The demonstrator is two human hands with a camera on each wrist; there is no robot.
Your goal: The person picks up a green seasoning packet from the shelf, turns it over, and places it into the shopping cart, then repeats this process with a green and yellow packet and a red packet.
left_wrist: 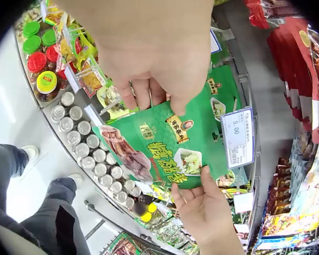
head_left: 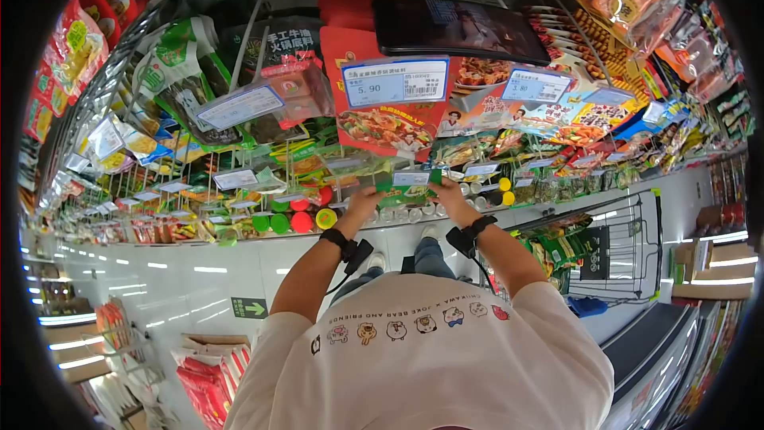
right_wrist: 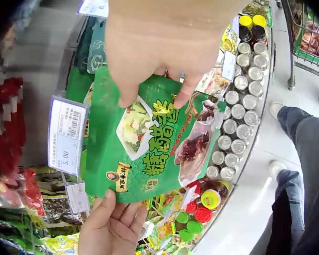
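Note:
A flat green sauce packet (left_wrist: 159, 141), printed with yellow characters and a dish of greens, is held between both hands. My left hand (head_left: 364, 205) pinches one end, thumb on the printed face and fingers behind. At the opposite end my right hand (head_left: 452, 199) grips it the same way. The right wrist view shows the packet (right_wrist: 143, 127) tilted in front of more green packets (left_wrist: 223, 87) on the hook. A price tag (left_wrist: 238, 138) reading 5.00 hangs beside it.
Hanging packets with price tags (head_left: 395, 82) fill the rack above the hands. A phone (head_left: 458, 28) lies across it. Metal-lidded jars (right_wrist: 239, 111) and bottles with coloured caps (right_wrist: 194, 220) line the bottom shelf. A shopping cart (head_left: 629, 247) stands at the right.

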